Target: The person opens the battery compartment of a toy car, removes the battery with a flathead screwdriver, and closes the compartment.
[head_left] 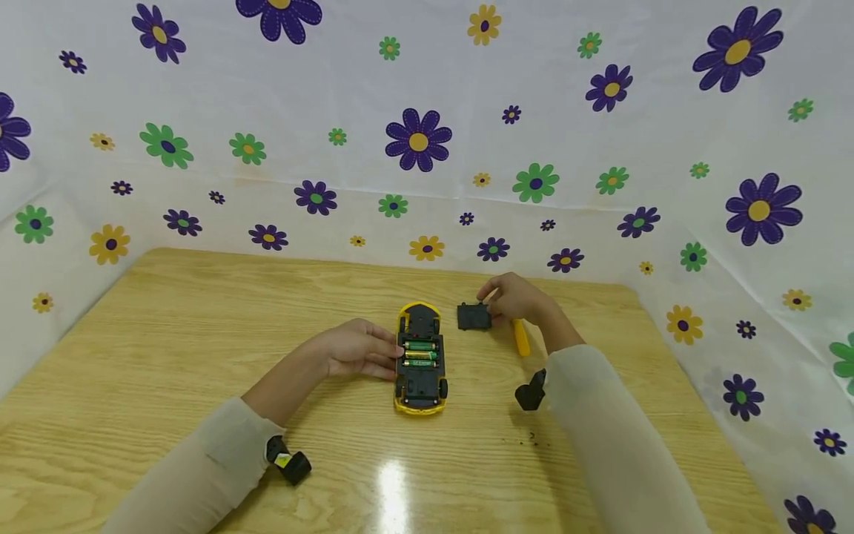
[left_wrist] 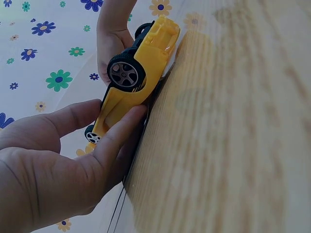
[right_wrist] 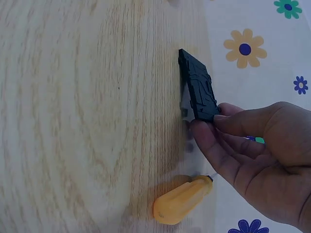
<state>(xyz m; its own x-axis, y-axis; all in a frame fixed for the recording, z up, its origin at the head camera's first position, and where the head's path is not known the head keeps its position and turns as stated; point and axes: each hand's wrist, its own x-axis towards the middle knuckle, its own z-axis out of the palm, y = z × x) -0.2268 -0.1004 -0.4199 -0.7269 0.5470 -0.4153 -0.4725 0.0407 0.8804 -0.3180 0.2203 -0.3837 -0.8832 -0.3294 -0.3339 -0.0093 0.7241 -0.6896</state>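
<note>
Evidently the yellow toy car (head_left: 423, 382) lay wheels up near the middle of the worktop (head_left: 200, 334), lengthwise towards the far edge, with its battery bay (head_left: 440, 354) uncovered. Three green batteries (head_left: 420, 355) sat side by side in it. The left hand (head_left: 353, 350) held the car by its left flank, the thumb over the rim of the underside and the other fingers lightly bent against the yellow side.

Between the car and the worktop's right edge, nearer the far edge, the right hand (head_left: 523, 300) pinched the black cover (head_left: 472, 317) by one end, thumb and fingertips closed on it. Whether the cover touched the wood could not be told. A yellow-handled screwdriver (head_left: 521, 338) lay beside that hand, unheld, and a few dark specks (head_left: 532, 443) were scattered farther from the far edge, too small to make out.

By the look of it, the unfastening was done and the bay filled; what seemed left was seating the cover over the batteries and fixing it down.
</note>
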